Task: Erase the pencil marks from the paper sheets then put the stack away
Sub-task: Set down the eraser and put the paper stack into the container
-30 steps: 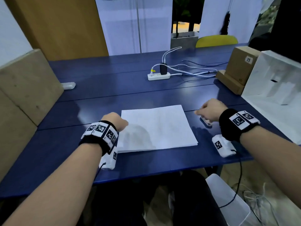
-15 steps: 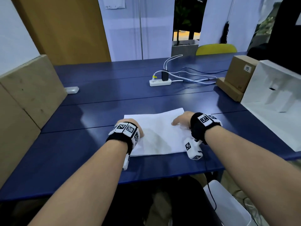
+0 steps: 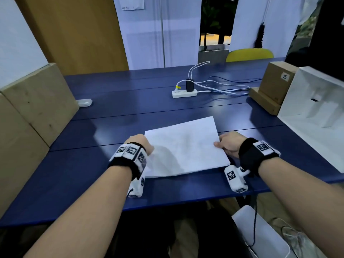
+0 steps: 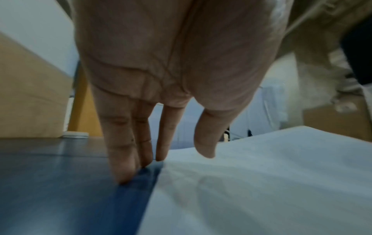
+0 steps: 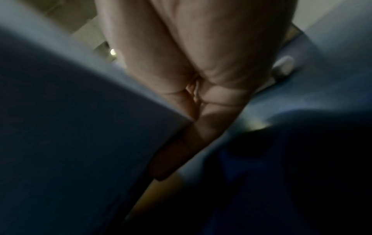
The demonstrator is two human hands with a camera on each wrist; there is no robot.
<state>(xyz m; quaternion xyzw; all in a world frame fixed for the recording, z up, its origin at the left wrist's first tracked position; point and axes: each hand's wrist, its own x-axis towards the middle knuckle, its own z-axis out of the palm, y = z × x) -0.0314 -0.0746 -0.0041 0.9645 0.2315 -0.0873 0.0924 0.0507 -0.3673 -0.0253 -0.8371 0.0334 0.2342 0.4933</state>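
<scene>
The white paper stack [image 3: 186,148] lies on the blue table [image 3: 111,125], close to the front edge. My right hand [image 3: 226,147] pinches its right edge, thumb on top and fingers underneath, and that side is raised slightly. In the dark right wrist view the right hand [image 5: 193,89] reaches under the shadowed stack [image 5: 80,127]. My left hand [image 3: 140,144] is at the stack's left edge. In the left wrist view the left hand [image 4: 159,155] has straight fingers touching the table beside the paper stack [image 4: 261,182], thumb hovering over it. A small blurred white object [image 5: 283,65] lies behind the right hand.
Large cardboard boxes [image 3: 37,105] wall off the left side. A white power strip [image 3: 184,93] with cables sits mid-table. A brown box [image 3: 275,84] and an open white box [image 3: 316,108] stand at the right. A small white case [image 3: 84,102] lies at the far left.
My right hand came in from the table at the right, took hold of the stack's right edge and lifted it a little. The left hand stayed at the left edge.
</scene>
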